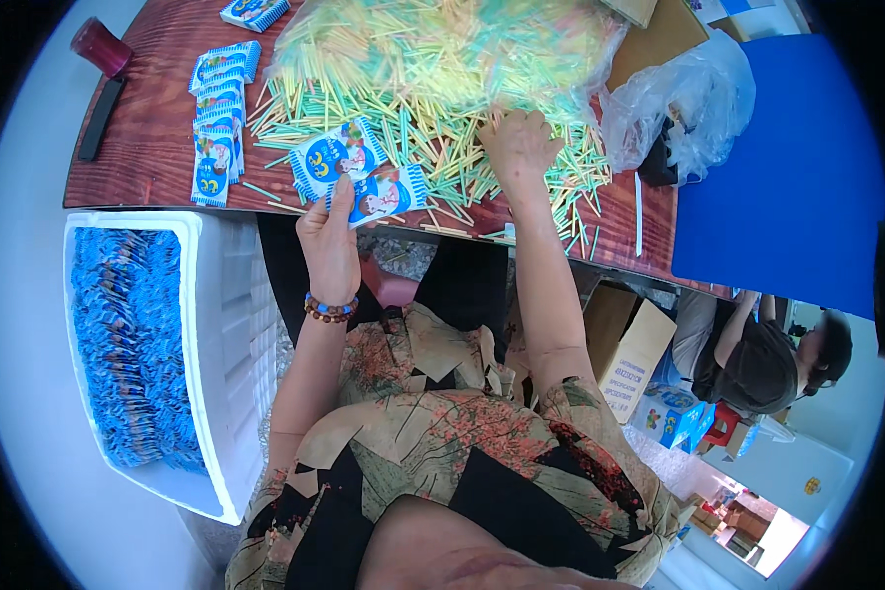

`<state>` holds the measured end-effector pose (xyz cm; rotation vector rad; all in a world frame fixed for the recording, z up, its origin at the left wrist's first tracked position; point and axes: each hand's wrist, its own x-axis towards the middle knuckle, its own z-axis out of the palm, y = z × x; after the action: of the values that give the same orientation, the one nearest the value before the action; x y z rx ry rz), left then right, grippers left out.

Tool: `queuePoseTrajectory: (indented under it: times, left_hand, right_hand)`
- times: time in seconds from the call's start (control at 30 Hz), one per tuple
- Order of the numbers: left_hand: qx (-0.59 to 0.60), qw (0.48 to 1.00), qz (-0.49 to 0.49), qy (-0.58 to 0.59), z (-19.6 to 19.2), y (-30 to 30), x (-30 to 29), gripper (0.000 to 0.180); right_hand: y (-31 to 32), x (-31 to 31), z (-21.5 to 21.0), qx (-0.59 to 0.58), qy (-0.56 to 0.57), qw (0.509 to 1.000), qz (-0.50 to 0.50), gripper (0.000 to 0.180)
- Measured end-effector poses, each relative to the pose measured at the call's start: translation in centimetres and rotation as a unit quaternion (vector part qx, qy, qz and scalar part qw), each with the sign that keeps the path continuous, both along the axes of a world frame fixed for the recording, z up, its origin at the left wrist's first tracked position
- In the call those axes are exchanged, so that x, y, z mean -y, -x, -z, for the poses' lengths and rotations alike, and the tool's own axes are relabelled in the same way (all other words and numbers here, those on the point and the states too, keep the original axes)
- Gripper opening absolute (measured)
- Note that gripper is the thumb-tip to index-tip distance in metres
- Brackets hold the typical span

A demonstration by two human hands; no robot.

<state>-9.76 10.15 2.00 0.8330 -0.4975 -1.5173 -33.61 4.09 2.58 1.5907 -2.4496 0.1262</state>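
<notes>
Overlapping at their edges, two blue-and-white packets are held at the near edge of the red-brown table, beside a heap of sticks. They are gripped by the left hand, which is closed on them with the thumb laid across the front; beaded bracelets are worn at that wrist. The pale green, yellow and pink sticks are touched by the right hand, whose fingers are bent downward and partly spread; whether any stick is pinched there cannot be told. Behind the heap, more sticks are covered by a large clear bag. To the left, similar packets are laid in an overlapping column, and farther left a black bar and a dark red cup are seen. Below them, a white foam box is packed with blue packets. At the right, a crumpled plastic bag is set near a blue panel, and a co-worker in dark clothing is seen beyond a cardboard box.
</notes>
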Motion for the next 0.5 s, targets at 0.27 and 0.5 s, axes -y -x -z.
queuePoseTrajectory:
  times: [0.27,0.5]
  left_hand:
    - [-0.004,0.999,0.034,0.002,-0.4,-0.1,-0.3,0.017]
    - [0.017,1.0,0.017,-0.012,-0.6,0.4,0.2,0.017]
  right_hand:
    - [1.6,-1.3,0.6,0.007,0.016,0.993,-0.113,0.022]
    - [3.4,-3.0,-2.9,0.18,-0.085,0.956,-0.214,0.021]
